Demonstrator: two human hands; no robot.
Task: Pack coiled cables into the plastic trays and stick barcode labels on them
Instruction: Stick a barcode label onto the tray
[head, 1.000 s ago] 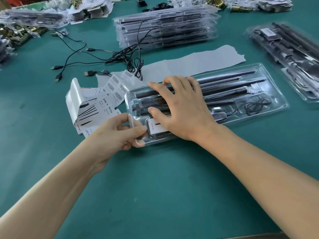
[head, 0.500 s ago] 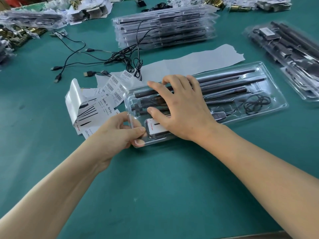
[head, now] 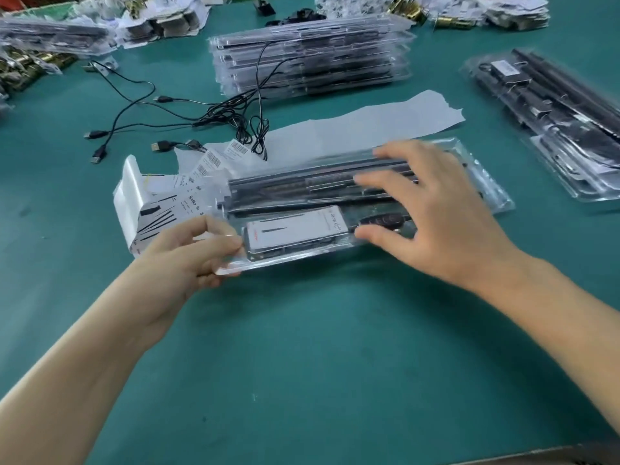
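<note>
A clear plastic tray [head: 302,260] lies across the middle of the green table, its left end raised a little. Long black rods [head: 295,186] and a white printed card [head: 295,228] sit inside it. My left hand [head: 188,253] pinches the tray's near left corner. Over the tray's right half my right hand [head: 443,223] is spread, fingers on top and thumb at the front edge, and it hides the coiled cable. Barcode labels [head: 235,150] on a curled sheet [head: 161,209] lie just left of the tray. This part of the picture is blurred.
Loose black USB cables [head: 214,117] sprawl behind the labels. A stack of filled trays [head: 312,58] stands at the back, and more filled trays [head: 563,129] lie at the right. White backing paper [head: 369,125] lies behind the tray. Piles of parts line the far edge.
The tray has shifted to the right and its left end has come up off the table. My right hand slid from the left half to the right half. My left hand keeps its corner pinch.
</note>
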